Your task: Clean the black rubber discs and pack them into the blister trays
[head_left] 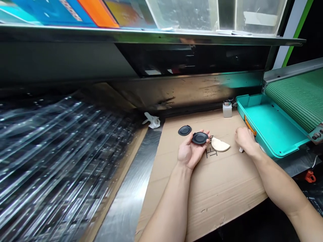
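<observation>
My left hand (190,153) holds a black plastic lid-like part (200,137), rounded with a recessed middle, palm up over the cardboard. A second black part (185,130) of the same look lies just beyond it on the cardboard. To the right of the left hand lies a cream half-round pad (220,145). My right hand (246,139) is closed low over the cardboard, beside the teal tray. A small white cloth-like scrap (241,150) pokes out under its fingers; the rest of it is hidden.
Cardboard (217,188) covers the worktop. A teal tray (275,155) with an orange latch sits under the green conveyor belt (297,94). A small bottle (227,109) and crumpled white tissue (152,121) stand at the back. Clear plastic trays (63,161) fill the left; a shelf (161,38) hangs above.
</observation>
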`<state>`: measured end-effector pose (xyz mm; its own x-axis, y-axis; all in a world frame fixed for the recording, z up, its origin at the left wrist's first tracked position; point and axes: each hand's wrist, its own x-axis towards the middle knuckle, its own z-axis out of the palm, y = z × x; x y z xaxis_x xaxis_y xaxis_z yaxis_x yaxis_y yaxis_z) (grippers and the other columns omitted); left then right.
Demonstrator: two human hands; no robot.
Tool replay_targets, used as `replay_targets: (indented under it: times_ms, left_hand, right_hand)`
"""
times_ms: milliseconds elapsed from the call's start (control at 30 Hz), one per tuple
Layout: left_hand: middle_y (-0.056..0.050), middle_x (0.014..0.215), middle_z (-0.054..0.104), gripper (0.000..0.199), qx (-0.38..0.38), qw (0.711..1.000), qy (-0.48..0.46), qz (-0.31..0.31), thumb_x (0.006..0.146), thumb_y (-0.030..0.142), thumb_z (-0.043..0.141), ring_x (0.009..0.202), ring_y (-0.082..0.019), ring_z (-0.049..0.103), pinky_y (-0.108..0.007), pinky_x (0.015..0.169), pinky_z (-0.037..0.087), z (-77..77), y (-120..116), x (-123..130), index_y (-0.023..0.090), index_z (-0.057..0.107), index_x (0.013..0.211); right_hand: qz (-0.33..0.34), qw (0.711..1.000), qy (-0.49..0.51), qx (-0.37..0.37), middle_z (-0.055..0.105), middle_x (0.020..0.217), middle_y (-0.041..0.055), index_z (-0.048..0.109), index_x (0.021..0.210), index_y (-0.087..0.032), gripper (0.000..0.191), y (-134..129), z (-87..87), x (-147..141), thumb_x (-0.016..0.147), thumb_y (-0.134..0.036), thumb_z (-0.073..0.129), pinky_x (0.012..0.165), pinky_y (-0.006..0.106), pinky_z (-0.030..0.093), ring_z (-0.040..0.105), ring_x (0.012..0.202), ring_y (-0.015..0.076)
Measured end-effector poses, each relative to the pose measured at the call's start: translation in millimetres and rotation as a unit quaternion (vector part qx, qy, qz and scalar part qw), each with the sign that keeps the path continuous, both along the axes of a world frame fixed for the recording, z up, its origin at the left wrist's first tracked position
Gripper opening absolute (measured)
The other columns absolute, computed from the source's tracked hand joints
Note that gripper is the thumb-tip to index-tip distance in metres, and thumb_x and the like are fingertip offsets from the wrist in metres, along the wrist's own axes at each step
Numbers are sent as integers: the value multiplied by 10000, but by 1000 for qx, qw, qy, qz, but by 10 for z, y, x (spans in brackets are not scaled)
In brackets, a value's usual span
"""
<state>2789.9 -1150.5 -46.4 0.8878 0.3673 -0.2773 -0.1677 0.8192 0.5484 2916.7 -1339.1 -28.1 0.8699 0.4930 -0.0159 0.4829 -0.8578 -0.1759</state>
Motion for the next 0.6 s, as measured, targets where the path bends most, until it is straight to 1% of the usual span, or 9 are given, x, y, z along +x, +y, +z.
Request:
replay_targets:
  times_ms: [67, 133, 167, 233, 300, 367, 467, 600]
  left_hand:
    - [-230, 1059, 695, 479, 25, 998, 25, -48, 1033, 415, 345, 835, -226, 694, -252, 562, 558, 18, -34, -15, 49, 651, 1077]
    - [-211, 881, 704, 582, 68, 991, 60, -94, 1039, 473, 292, 634, -175, 648, -205, 419, 460, 5, -75, -20, 27, 666, 1020]
    - [-195, 803, 696, 620, 95, 986, 76, -112, 1038, 493, 268, 563, -160, 617, -198, 374, 412, -11, -101, -19, 24, 672, 991]
    - [-165, 698, 678, 661, 155, 973, 101, -134, 1033, 526, 245, 482, -151, 581, -195, 333, 352, -55, -167, -10, 35, 679, 949]
    - [-137, 648, 672, 660, 215, 959, 116, -140, 1020, 562, 268, 444, -147, 568, -194, 324, 334, -103, -241, 3, 59, 683, 921]
    - [-115, 625, 671, 650, 268, 946, 127, -133, 1002, 597, 308, 414, -139, 552, -194, 319, 326, -148, -302, 14, 82, 686, 880]
    - [-106, 605, 669, 682, 321, 928, 147, -122, 967, 662, 336, 377, -125, 518, -200, 310, 314, -210, -339, 23, 103, 683, 786]
    - [-101, 552, 645, 732, 378, 905, 142, -131, 923, 742, 349, 340, -117, 465, -214, 297, 283, -280, -317, 16, 129, 675, 693]
  right_hand:
    - [69, 992, -25, 106, 712, 1037, 141, 706, 1021, -135, 257, 31, -14, -19, 979, -180, 457, 855, 304, 458, 654, 965, 226]
    - [158, 964, -23, 213, 715, 1029, 81, 695, 1035, -162, 221, 95, -31, -85, 989, -204, 483, 858, 269, 450, 642, 952, 185]
    - [194, 949, -12, 250, 714, 1028, 61, 691, 1038, -170, 210, 132, -42, -128, 990, -203, 489, 859, 258, 449, 637, 947, 169]
    - [245, 926, 18, 288, 712, 1010, 46, 691, 1022, -172, 198, 205, -75, -214, 989, -187, 497, 853, 247, 450, 631, 926, 149]
    - [273, 915, 40, 293, 706, 973, 41, 694, 996, -169, 188, 264, -117, -282, 990, -171, 505, 845, 244, 452, 627, 897, 140]
    - [288, 914, 44, 283, 695, 945, 40, 694, 988, -164, 188, 299, -159, -319, 996, -165, 506, 842, 244, 452, 621, 874, 136]
    - [301, 920, 27, 250, 681, 903, 39, 689, 977, -158, 207, 311, -192, -336, 1007, -163, 484, 827, 253, 447, 605, 846, 140]
    - [305, 935, -16, 181, 676, 888, 48, 670, 954, -155, 190, 283, -169, -369, 995, -163, 485, 824, 271, 444, 597, 841, 161]
